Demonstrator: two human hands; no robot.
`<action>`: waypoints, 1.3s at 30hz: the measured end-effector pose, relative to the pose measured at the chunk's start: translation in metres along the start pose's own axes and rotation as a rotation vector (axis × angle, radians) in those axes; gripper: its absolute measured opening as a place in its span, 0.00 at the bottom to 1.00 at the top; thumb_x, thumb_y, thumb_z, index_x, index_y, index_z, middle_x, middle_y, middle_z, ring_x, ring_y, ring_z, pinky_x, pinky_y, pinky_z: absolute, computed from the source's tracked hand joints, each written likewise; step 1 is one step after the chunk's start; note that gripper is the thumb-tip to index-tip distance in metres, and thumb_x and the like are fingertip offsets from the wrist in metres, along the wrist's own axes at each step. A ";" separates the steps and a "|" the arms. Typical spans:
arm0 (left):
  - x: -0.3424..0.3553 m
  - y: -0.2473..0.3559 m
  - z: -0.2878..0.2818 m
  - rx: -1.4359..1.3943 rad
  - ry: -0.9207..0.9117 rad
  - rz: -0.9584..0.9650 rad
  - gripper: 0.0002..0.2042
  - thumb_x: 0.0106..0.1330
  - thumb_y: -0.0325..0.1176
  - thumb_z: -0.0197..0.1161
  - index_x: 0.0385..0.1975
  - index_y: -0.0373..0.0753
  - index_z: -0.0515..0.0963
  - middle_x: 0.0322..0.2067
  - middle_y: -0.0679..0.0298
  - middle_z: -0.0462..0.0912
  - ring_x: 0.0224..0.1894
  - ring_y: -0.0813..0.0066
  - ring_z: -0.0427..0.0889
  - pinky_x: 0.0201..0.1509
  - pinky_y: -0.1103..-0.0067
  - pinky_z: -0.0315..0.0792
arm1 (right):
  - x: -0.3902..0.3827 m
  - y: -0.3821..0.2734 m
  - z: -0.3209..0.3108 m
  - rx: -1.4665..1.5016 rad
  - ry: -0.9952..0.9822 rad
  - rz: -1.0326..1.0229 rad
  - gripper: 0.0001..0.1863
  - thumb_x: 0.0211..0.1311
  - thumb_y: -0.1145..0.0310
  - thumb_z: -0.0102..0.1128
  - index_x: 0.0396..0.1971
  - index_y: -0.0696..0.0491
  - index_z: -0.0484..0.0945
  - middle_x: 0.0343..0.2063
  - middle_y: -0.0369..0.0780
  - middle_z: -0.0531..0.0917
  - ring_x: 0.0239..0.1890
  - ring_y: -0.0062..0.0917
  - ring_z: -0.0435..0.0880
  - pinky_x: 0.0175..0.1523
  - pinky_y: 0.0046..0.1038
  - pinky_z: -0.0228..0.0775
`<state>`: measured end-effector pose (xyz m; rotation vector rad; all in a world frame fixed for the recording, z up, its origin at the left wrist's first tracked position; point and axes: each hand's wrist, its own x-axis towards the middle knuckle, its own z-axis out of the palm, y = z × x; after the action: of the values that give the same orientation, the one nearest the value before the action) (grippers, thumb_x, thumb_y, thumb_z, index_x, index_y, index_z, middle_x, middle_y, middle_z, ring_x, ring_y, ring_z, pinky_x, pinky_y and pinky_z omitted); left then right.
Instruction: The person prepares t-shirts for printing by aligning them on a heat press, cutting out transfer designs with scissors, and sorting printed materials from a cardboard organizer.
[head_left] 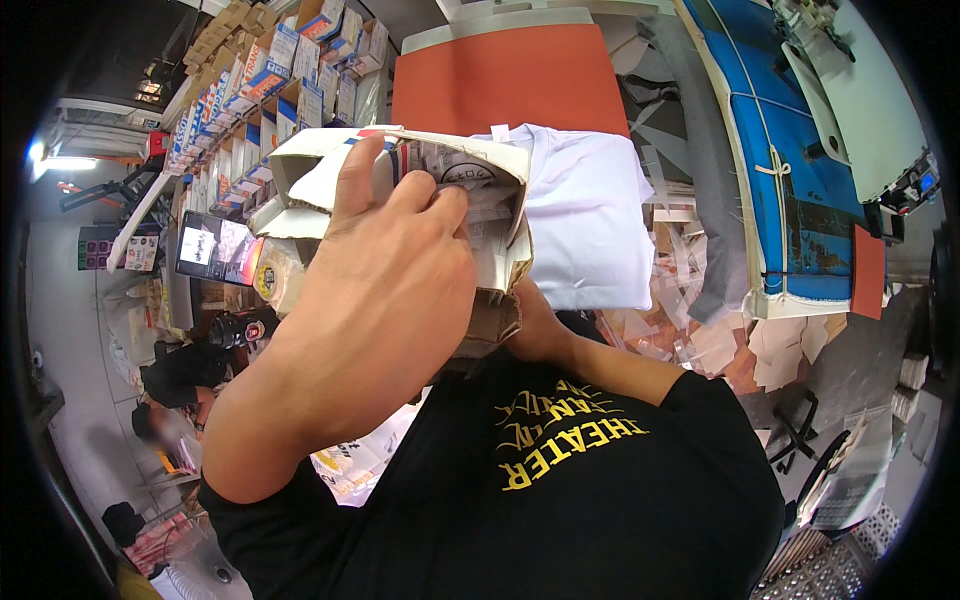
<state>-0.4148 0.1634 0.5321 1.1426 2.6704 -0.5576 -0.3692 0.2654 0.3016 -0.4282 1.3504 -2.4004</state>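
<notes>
An open, worn white cardboard box (305, 192) is held up in front of my chest. My left hand (400, 250) reaches over its opening, fingers bent inward and their tips partly hidden. Just beyond those fingers, clear plastic packaging with dark print (470, 172) shows inside. My right hand (535, 322) grips the box low on its right side, its fingers hidden by the cardboard. Behind the box and to its right lies a folded white T-shirt (590, 220), smooth and flat, on the near part of an orange-red board (510, 75).
Rows of small cartons (265, 75) fill a shelf at the far left. A lit phone (218, 248) and a tape roll (275, 275) sit left of my forearm. On the right lies a blue padded board (800, 200) tied with cord. Another person (185, 385) is at lower left.
</notes>
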 end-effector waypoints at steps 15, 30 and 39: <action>-0.017 -0.006 -0.009 -0.183 0.115 -0.008 0.12 0.48 0.20 0.55 0.32 0.28 0.81 0.41 0.64 0.77 0.49 0.65 0.74 0.70 0.62 0.47 | 0.001 -0.001 -0.003 -0.026 0.042 -0.002 0.37 0.57 0.75 0.69 0.64 0.55 0.58 0.60 0.41 0.71 0.62 0.26 0.71 0.67 0.32 0.62; -0.039 -0.007 0.005 -0.238 0.328 0.023 0.07 0.50 0.24 0.62 0.28 0.35 0.84 0.38 0.70 0.82 0.46 0.72 0.80 0.72 0.57 0.53 | 0.000 -0.001 -0.004 -0.024 0.037 -0.037 0.37 0.55 0.77 0.70 0.63 0.55 0.60 0.60 0.42 0.71 0.63 0.27 0.70 0.67 0.32 0.62; -0.045 -0.010 0.024 -0.246 0.429 0.034 0.06 0.50 0.25 0.67 0.28 0.37 0.85 0.40 0.71 0.85 0.47 0.71 0.82 0.72 0.54 0.55 | -0.001 -0.004 -0.006 -0.074 0.068 -0.048 0.35 0.57 0.77 0.68 0.63 0.56 0.60 0.59 0.43 0.72 0.62 0.27 0.70 0.67 0.32 0.62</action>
<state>-0.3903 0.1175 0.5264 1.3553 2.9492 0.0344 -0.3713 0.2728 0.3017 -0.4067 1.4789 -2.4300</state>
